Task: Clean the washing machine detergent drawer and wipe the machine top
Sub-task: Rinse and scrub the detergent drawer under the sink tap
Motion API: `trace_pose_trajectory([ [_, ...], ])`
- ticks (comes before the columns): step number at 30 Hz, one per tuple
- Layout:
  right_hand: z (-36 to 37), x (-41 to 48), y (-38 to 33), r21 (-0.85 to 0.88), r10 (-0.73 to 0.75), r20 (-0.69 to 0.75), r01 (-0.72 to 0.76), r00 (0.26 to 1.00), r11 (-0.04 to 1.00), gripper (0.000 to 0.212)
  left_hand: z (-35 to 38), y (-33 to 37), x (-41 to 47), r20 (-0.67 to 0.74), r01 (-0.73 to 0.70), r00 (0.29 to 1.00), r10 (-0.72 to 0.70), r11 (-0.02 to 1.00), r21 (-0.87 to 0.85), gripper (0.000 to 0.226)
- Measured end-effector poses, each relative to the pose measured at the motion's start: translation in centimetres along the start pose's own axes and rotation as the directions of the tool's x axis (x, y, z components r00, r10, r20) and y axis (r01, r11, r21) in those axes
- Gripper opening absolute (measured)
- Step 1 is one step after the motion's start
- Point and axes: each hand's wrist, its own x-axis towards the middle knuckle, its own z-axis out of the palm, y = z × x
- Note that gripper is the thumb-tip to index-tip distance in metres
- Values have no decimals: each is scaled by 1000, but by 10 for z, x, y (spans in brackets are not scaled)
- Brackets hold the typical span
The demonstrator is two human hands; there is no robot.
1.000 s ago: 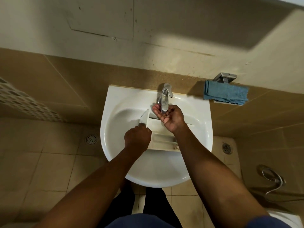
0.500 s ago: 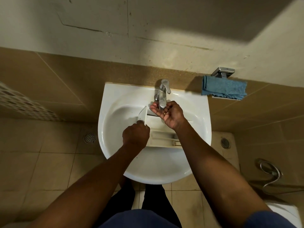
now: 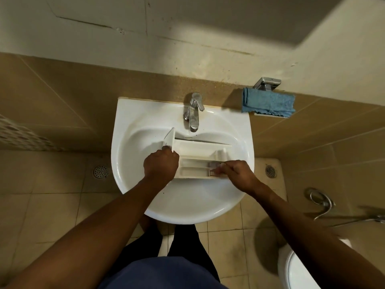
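The left grip (image 3: 161,163) is closed round the left end of the drawer (image 3: 200,148), with the fingers curled over the near edge just beside the upright front panel (image 3: 168,139); the back of the hand is turned up. The right grip (image 3: 237,174) is set at the drawer's right near corner, with the fingertips (image 3: 218,166) drawn together and pinched on the drawer's end. This spot is blurred, so which small part is pinched cannot be told.

The drawer is white and divided into long compartments. It is held across the middle of the sink (image 3: 125,113), inside the bowl, with the front panel to the left and tilted up. Its far wall is just near of the tap (image 3: 193,113), whose spout is pointed down toward it. No water can be made out at the spout.

To the right of the sink, a folded blue cloth (image 3: 268,102) is laid on a small wall shelf, under a chrome bracket (image 3: 267,83). Two round floor drains are seen on the tiled floor, one left of the sink (image 3: 100,171) and one right of it (image 3: 270,171). Farther right, a coiled metal hose (image 3: 320,201) is seen, and part of a white toilet (image 3: 295,268) at the near right corner.
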Motion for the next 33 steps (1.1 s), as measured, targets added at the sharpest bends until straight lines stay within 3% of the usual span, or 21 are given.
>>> trace_pose_trajectory([
  [3, -9, -15, 5, -288, -82, -85, 55, 993, 956, 57, 0, -2, 0, -68, -5, 998, 7, 1000, 29, 25],
  [6, 21, -27, -17, -475, -129, -53, 88, 990, 875, 36, 0, 0, -2, -33, -35, 999, 33, 997, -63, 30],
  [8, 55, -31, -30, -540, -255, -52, 187, 966, 820, 29, 0, 0, -2, -55, -19, 998, 13, 994, -108, 31],
  [10, 63, -37, -32, -529, -271, -47, 206, 961, 823, 29, -2, 0, -1, -85, -24, 996, 15, 994, -108, 30],
  [15, 26, -40, -19, -543, -168, -132, 70, 977, 837, 20, 1, -1, -2, -143, -21, 990, 11, 998, -65, 26],
  [19, 63, -36, -37, -526, -197, -45, 144, 979, 838, 26, 1, -1, -5, -126, -58, 991, 52, 997, -46, 26],
  [21, 51, -39, -34, -463, -147, -49, 108, 988, 880, 25, -7, 0, -4, -157, -71, 984, 79, 996, 54, 27],
  [24, 19, -46, -20, -448, -58, -115, 1, 992, 894, 32, -18, 5, -8, -5, -70, 997, 70, 993, 100, 21],
  [27, 36, -40, -29, -546, -99, -120, 18, 988, 838, 26, -15, 5, -6, 46, -75, 997, 67, 975, 208, 23],
  [30, 54, -41, -41, -480, -120, -96, 60, 988, 875, 27, -17, 6, -6, 98, -136, 989, 111, 942, 306, 23],
  [33, 23, -47, -31, -455, -22, -108, -30, 994, 890, 29, -20, 7, -5, 143, -167, 982, 126, 933, 319, 23],
])
